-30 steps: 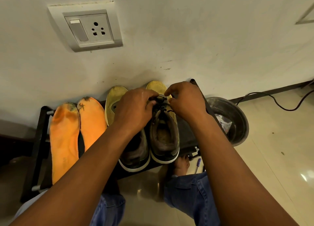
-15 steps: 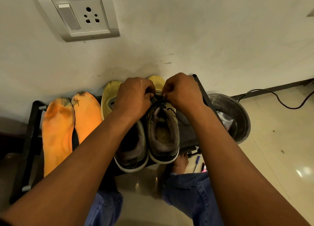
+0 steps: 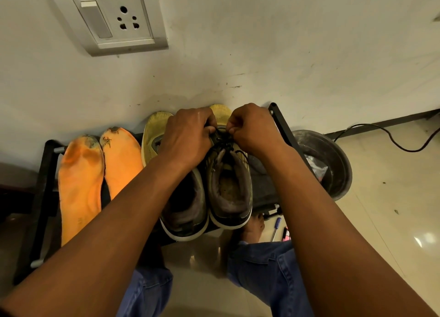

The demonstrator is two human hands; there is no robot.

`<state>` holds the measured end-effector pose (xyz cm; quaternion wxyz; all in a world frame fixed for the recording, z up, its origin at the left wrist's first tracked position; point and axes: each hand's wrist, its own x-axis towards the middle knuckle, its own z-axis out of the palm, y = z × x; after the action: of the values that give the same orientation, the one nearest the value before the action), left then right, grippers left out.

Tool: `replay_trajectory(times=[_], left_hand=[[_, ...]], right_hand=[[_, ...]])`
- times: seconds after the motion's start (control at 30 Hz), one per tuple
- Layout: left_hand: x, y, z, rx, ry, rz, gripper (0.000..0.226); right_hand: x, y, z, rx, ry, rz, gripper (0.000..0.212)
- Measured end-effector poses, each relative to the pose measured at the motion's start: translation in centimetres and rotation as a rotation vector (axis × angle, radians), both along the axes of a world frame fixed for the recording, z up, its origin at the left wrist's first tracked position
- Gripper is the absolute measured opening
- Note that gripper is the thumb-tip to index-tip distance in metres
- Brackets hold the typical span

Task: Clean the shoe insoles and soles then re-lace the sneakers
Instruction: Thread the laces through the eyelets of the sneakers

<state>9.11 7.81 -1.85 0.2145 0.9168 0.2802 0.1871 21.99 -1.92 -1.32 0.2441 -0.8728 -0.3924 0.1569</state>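
Two yellow sneakers stand side by side on a low black rack, toes toward the wall. The right sneaker shows its dark worn opening and a black lace across its tongue. My left hand and my right hand both pinch that lace over the front of the right sneaker, knuckles almost touching. The left sneaker lies partly under my left forearm. Two orange insoles with dirty toe ends lie on the rack to the left.
A dark metal bowl holding a plastic wrapper sits on the tiled floor right of the rack. A black cable runs along the skirting. A small screwdriver lies by my bare foot. A wall socket is above.
Both hands have drawn closer together over the right sneaker's lace and shifted slightly toward the toe. The view has dipped a little; the shoes and insoles stay put.
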Motion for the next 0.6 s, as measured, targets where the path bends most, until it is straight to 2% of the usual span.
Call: replay_trajectory(times=[0.1, 0.17, 0.27, 0.37, 0.5, 0.6], left_hand=[[-0.2, 0.1, 0.3, -0.065, -0.052, -0.005, 0.008], [-0.4, 0.5, 0.6, -0.131, -0.062, -0.005, 0.011], [-0.8, 1.1, 0.6, -0.206, 0.035, -0.062, 0.015], [-1.2, 1.2, 0.7, -0.26, 0.099, -0.137, 0.022], [-1.2, 1.4, 0.7, -0.314, 0.114, -0.192, 0.009], [-1.2, 1.3, 0.8, -0.327, 0.101, -0.194, 0.004]], right_hand=[[0.3, -0.3, 0.8, -0.001, 0.042, -0.03, 0.019], [0.8, -0.6, 1.7, -0.075, 0.095, -0.052, 0.016], [1.3, -1.3, 2.6, -0.226, 0.189, -0.008, 0.01], [1.2, -1.4, 2.4, -0.265, 0.145, 0.01, 0.012], [1.0, -1.1, 1.9, -0.27, 0.071, 0.004, 0.011], [1.1, -1.2, 2.1, -0.198, 0.078, 0.03, 0.012]])
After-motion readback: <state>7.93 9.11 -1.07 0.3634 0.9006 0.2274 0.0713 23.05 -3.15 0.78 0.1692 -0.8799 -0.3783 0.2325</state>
